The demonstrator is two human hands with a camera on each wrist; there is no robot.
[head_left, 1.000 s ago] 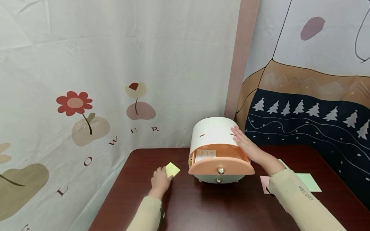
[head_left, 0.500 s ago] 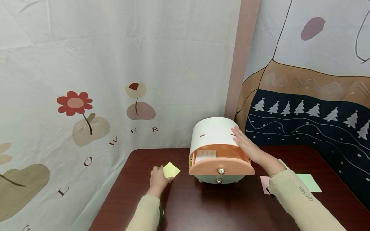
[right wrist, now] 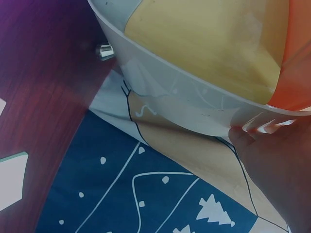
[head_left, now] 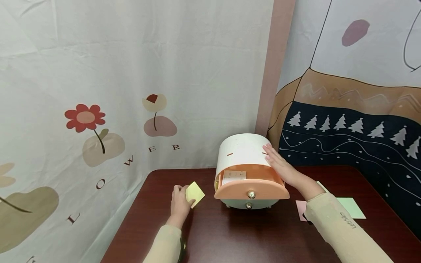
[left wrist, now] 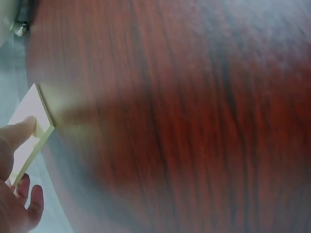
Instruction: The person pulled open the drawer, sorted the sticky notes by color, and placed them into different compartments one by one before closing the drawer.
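Observation:
My left hand point(head_left: 179, 204) pinches a square pad of yellow sticky notes point(head_left: 196, 194), thumb on its face and other fingers behind, as the left wrist view shows. The pad is tilted and raised off the tabletop, left of a white rounded desktop drawer box point(head_left: 245, 146). Its orange upper drawer point(head_left: 227, 191) is pulled out and holds a white printed card point(head_left: 234, 175); the grey-green lower drawer point(head_left: 235, 202) is in. My right hand point(head_left: 283, 168) rests with straight fingers against the box's right upper side. In the right wrist view, the box's curved wall point(right wrist: 170, 94) runs along the fingertips.
On the dark red table point(head_left: 263, 241), a pink paper square point(head_left: 300, 210) and a pale green one point(head_left: 352, 207) lie beside my right forearm, which partly covers them. A printed cloth point(head_left: 197, 73) hangs behind the table, with a dark tree-patterned part at right.
My left hand has lifted the yellow sticky notes from near flat to a steeper tilt, its grip shifting slightly. The right hand and the drawer box have stayed in place.

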